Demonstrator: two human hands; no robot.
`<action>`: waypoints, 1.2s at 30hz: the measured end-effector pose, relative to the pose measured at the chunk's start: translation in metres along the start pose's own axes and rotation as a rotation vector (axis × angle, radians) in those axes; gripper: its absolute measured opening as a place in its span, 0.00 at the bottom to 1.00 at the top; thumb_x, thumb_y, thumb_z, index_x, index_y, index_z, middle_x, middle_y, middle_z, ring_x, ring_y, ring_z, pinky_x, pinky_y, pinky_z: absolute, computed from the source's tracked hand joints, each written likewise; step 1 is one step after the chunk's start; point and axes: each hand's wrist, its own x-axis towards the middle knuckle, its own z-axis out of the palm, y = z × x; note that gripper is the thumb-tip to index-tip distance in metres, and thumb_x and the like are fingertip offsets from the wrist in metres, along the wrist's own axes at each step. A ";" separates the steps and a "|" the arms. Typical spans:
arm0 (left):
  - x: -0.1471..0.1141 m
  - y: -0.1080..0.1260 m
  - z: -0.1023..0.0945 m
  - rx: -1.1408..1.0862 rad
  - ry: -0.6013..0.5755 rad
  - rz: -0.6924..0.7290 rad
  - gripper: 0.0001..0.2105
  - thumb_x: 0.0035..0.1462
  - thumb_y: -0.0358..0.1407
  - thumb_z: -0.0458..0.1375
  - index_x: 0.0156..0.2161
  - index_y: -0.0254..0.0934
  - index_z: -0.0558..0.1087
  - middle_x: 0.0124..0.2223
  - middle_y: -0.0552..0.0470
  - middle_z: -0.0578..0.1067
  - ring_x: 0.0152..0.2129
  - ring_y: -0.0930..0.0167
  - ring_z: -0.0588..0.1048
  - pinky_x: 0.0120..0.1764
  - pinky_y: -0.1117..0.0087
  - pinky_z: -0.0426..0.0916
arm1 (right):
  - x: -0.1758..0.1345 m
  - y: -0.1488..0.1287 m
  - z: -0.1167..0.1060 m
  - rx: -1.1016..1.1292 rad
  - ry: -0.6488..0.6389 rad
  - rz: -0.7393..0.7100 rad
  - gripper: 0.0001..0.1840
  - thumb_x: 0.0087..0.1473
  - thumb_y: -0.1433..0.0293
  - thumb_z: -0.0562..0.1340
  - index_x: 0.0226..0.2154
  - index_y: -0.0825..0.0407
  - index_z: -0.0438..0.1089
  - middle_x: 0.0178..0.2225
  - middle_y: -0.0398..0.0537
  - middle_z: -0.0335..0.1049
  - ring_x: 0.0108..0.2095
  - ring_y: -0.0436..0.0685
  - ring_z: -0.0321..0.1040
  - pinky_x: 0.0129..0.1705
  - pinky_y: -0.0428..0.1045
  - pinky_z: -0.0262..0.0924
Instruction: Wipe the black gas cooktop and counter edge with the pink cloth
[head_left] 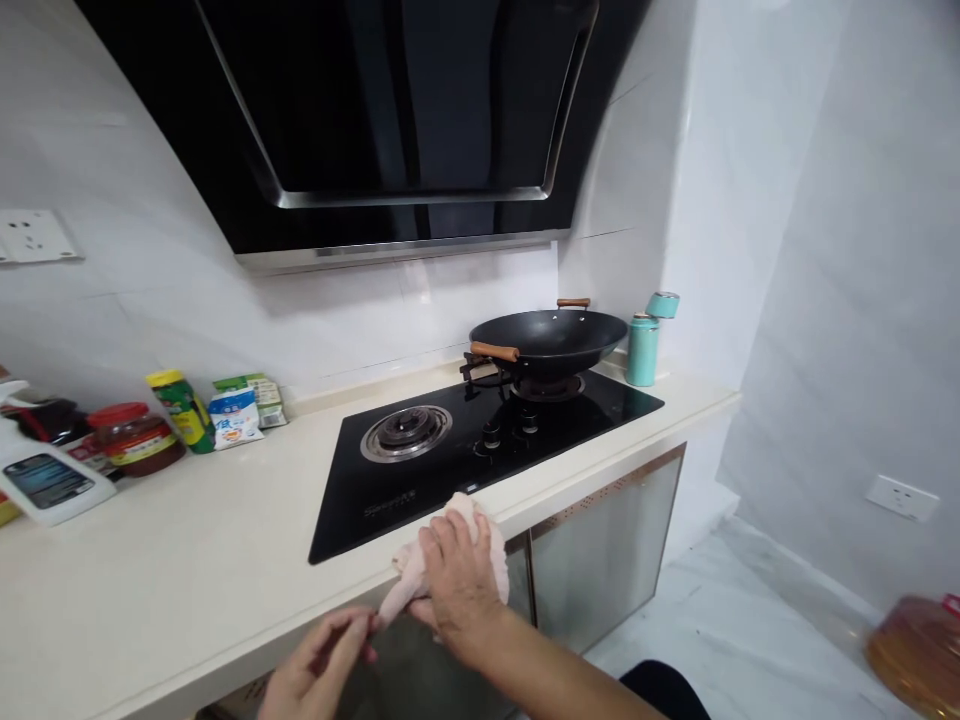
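A pale pink cloth (412,580) is bunched over the front edge of the counter, just in front of the stove. My right hand (463,590) is closed around its thick part, with the fingers spread over the top. One narrow end of the cloth stretches down to the left, where my left hand (319,660) pinches its tip between thumb and fingers. Closest to both hands is the black glass stove (435,490), with a bare left burner (406,433) and two knobs. On the right burner sits a black wok (551,335) with wooden handles.
A teal canister (643,350) with its lid tipped open stands right of the wok. At the left are a white bottle (52,470), a red-lidded jar (139,440), a yellow-capped container (182,410) and seasoning packets (236,415). A black range hood (405,110) overhangs the stove.
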 end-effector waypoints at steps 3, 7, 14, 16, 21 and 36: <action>0.028 0.029 -0.003 0.234 0.111 0.211 0.21 0.52 0.59 0.55 0.25 0.44 0.73 0.25 0.53 0.76 0.25 0.65 0.74 0.32 0.67 0.71 | 0.010 -0.015 -0.001 -0.019 -0.049 -0.087 0.44 0.46 0.49 0.72 0.57 0.54 0.62 0.53 0.58 0.68 0.58 0.71 0.59 0.64 0.74 0.48; 0.070 0.043 0.004 0.447 0.222 0.393 0.16 0.56 0.50 0.51 0.25 0.43 0.70 0.26 0.52 0.75 0.23 0.68 0.71 0.31 0.69 0.66 | 0.010 0.006 -0.007 -0.012 -0.009 -0.324 0.42 0.49 0.51 0.71 0.59 0.53 0.61 0.53 0.56 0.68 0.55 0.67 0.61 0.62 0.69 0.53; 0.094 0.029 -0.008 0.496 0.226 0.230 0.16 0.56 0.51 0.51 0.28 0.42 0.72 0.28 0.53 0.78 0.26 0.67 0.73 0.32 0.70 0.65 | -0.008 0.084 -0.028 0.002 0.113 -0.437 0.40 0.52 0.53 0.69 0.62 0.50 0.60 0.56 0.58 0.66 0.57 0.67 0.59 0.60 0.64 0.54; 0.091 0.028 -0.011 0.491 0.240 0.195 0.16 0.55 0.51 0.51 0.28 0.42 0.72 0.27 0.53 0.78 0.25 0.67 0.73 0.31 0.70 0.65 | -0.014 0.108 -0.035 -0.018 0.135 -0.434 0.39 0.52 0.52 0.68 0.61 0.50 0.61 0.56 0.58 0.66 0.58 0.67 0.58 0.60 0.64 0.53; 0.086 0.026 -0.007 0.502 0.204 0.200 0.16 0.54 0.51 0.52 0.28 0.42 0.72 0.28 0.53 0.78 0.24 0.67 0.73 0.31 0.70 0.65 | -0.034 0.191 -0.064 -0.132 0.164 -0.298 0.36 0.53 0.53 0.66 0.60 0.49 0.62 0.57 0.59 0.65 0.60 0.69 0.57 0.60 0.66 0.52; 0.085 0.012 0.003 0.661 0.131 0.286 0.17 0.62 0.49 0.49 0.27 0.42 0.65 0.26 0.57 0.69 0.24 0.71 0.69 0.31 0.70 0.58 | -0.035 0.288 -0.152 0.141 0.378 0.457 0.32 0.53 0.63 0.59 0.60 0.51 0.55 0.55 0.58 0.65 0.54 0.64 0.67 0.57 0.61 0.63</action>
